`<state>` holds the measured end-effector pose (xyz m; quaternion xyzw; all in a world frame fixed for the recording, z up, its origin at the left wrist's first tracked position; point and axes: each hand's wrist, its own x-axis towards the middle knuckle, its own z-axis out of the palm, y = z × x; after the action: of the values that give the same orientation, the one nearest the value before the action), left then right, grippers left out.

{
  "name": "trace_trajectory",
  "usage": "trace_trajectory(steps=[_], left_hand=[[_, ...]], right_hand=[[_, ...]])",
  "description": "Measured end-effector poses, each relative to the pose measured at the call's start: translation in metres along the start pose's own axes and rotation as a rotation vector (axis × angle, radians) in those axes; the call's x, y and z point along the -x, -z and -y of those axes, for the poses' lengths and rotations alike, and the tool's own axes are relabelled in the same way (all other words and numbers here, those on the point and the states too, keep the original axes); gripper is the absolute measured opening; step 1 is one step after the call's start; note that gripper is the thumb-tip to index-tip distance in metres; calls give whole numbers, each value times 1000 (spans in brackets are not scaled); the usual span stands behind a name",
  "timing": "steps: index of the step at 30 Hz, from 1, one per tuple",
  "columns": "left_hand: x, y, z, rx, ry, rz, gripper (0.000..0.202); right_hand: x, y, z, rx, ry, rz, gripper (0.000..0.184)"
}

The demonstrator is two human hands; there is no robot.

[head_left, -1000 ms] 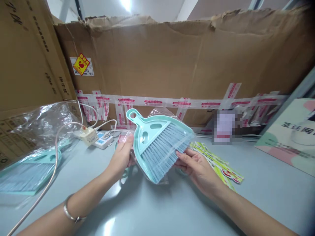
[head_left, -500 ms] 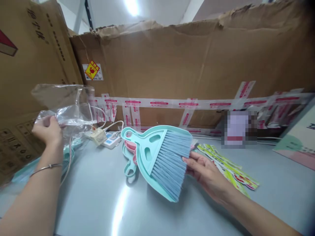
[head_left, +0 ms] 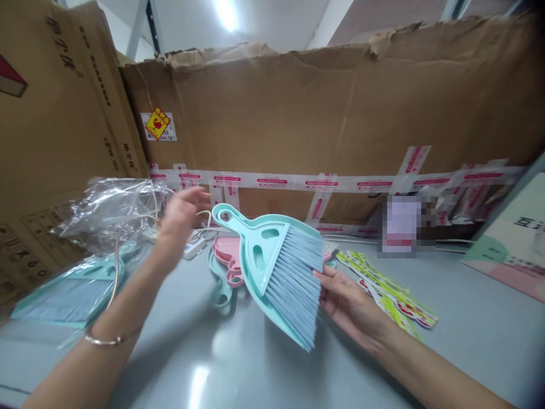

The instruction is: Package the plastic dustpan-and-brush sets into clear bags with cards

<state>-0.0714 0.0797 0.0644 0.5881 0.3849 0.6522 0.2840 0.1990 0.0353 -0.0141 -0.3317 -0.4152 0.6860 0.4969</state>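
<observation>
My right hand (head_left: 355, 307) grips the bristle-side edge of a mint-green dustpan (head_left: 276, 321), thumb in front and fingers behind. A matching hand brush (head_left: 296, 272) with blue-grey bristles lies nested in the dustpan, and both are held tilted above the table. My left hand (head_left: 181, 218), blurred by motion, is just left of the dustpan's looped handle, apart from it. Its fingers stretch to the right and hold nothing. Behind the dustpan lie a pink dustpan piece (head_left: 227, 253) and a mint-green handle (head_left: 221, 289). A crumpled clear plastic bag (head_left: 114, 207) is left of my left hand.
Another mint-green dustpan and brush in clear wrapping (head_left: 63, 295) lies at left. A power strip (head_left: 195, 248) with cables is behind. Yellow-green printed strips (head_left: 383, 284) lie at right, near a pixelated item (head_left: 402, 224) and a printed board (head_left: 515, 233). Cardboard boxes (head_left: 264, 113) wall the back.
My left hand has let go of the clear plastic bag and moved right, toward the dustpan's handle. The bag has sunk down at the left. My right hand still holds the dustpan and brush.
</observation>
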Motion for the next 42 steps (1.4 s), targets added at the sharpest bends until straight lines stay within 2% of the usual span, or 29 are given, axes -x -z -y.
trace_trajectory(steps=[1, 2, 3, 5, 6, 7, 8, 10, 11, 13, 14, 16, 19, 22, 24, 26, 28, 30, 32, 34, 37, 40, 42], left_hand=[[8, -12, 0, 61, 46, 205, 58], [16, -21, 1, 120, 84, 329, 63], [23, -25, 1, 159, 108, 405, 64], [33, -27, 1, 201, 113, 444, 60], [35, -25, -1, 200, 89, 427, 54], [37, -24, -3, 188, 56, 414, 49], [39, -23, -6, 169, 15, 406, 45], [43, -24, -13, 122, -62, 392, 40], [46, -26, -16, 96, -94, 393, 39], [53, -30, -21, 47, -130, 410, 40], [57, -32, -22, 28, -139, 419, 40], [64, -35, -21, -2, -148, 428, 41], [69, -38, -17, -25, -196, 386, 40], [68, -41, -19, -47, -334, 317, 38], [64, -41, -22, -60, -402, 177, 35], [56, -37, -25, -54, -394, -15, 30], [47, -30, -22, -54, -370, -193, 27], [37, -23, -12, -128, -407, -279, 25], [30, -18, 5, -258, -475, -216, 19], [24, -16, 26, -369, -532, -17, 12], [18, -16, 53, -485, -556, 249, 8], [13, -14, 68, -554, -490, 459, 21], [10, -10, 71, -556, -392, 622, 24]], right_hand=[[0, 1, -1, -8, -20, 20, 27], [0, 2, -1, -5, -50, 43, 25], [0, 2, -1, 10, -90, 70, 24], [0, 4, 2, 72, -170, 103, 23], [1, 5, 4, 113, -171, 80, 25], [2, 5, 7, 166, -113, 20, 28], [3, 4, 11, 235, 16, -79, 31], [8, -1, 18, 452, 407, -287, 31], [11, -5, 21, 608, 607, -326, 29], [17, -18, 26, 951, 899, -229, 26], [20, -25, 28, 1095, 977, -129, 27], [22, -38, 29, 1276, 1041, 27, 30], [19, -53, 30, 1358, 1006, 44, 23], [16, -59, 37, 1335, 1000, 19, 21], [17, -59, 48, 1337, 1111, -37, 24], [17, -53, 64, 1366, 1264, -170, 26], [10, -40, 79, 1419, 1339, -267, 28], [-7, -20, 88, 1529, 1280, -198, 32], [-33, 2, 87, 1668, 1151, -58, 40], [-59, 22, 80, 1829, 998, 139, 40], [-88, 41, 65, 1999, 814, 327, 45], [-98, 49, 53, 2021, 669, 447, 41], [-97, 53, 47, 1963, 563, 514, 40]])
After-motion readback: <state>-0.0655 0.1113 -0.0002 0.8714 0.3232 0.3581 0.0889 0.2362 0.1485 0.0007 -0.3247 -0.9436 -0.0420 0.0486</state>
